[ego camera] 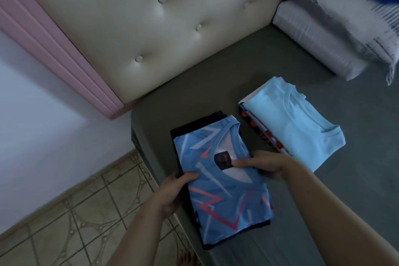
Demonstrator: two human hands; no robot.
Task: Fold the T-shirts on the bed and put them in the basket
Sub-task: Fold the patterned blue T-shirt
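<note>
Both hands are on the near pile of folded shirts at the bed's (356, 136) near left corner. The left hand (172, 192) grips the pile's left edge, thumb on top of the patterned blue shirt (218, 188) and fingers underneath. The right hand (265, 163) pinches the right edge by the collar, thumb pressed near the label. A dark shirt (194, 123) lies under the blue one. A second pile, topped by a pale blue shirt (289, 123), sits just to the right and farther back. Folding looks finished; the step in hand seems to be lifting this pile. No basket is in view, so the next move calls for carrying the stack level to wherever it stands.
</note>
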